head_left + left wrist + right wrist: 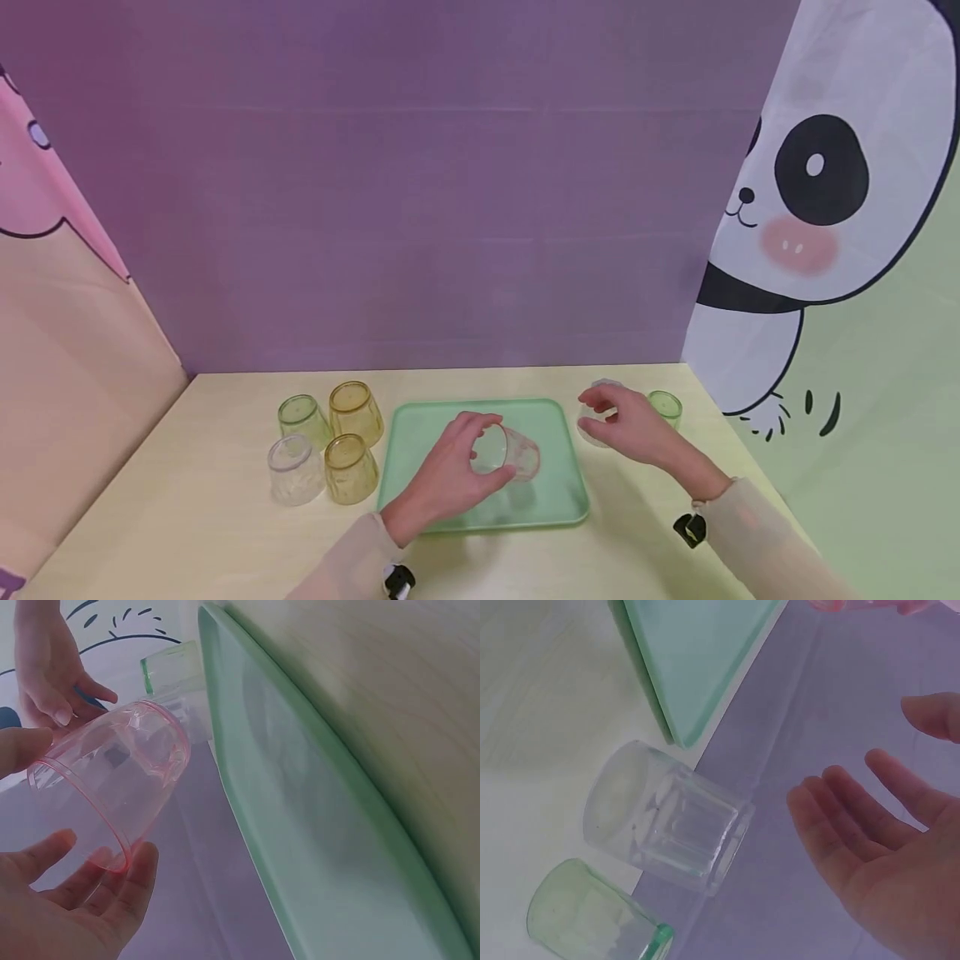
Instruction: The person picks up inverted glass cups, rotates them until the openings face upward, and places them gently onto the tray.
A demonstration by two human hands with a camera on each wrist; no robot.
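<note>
My left hand (457, 471) grips a clear pink-tinted tumbler (525, 457) by its rim, thumb and fingers on either side. The tumbler lies sideways in the air above a pale green tray (480, 405), its mouth towards the palm and its base to the right. To the right of the tray, my right hand (633, 427) hovers with fingers spread and loosely bent. Close to it a clear tumbler (667, 817) stands upside down on the table; the right wrist view shows a gap between them. Beside that is a light green tumbler (666, 406), partly behind the hand.
Left of the tray several tumblers stand upside down in a cluster: a green one (303, 419), a clear one (296, 472), and two amber ones, the rear (356, 414) and the front (351, 472). A purple wall (435, 208) closes off the table's back.
</note>
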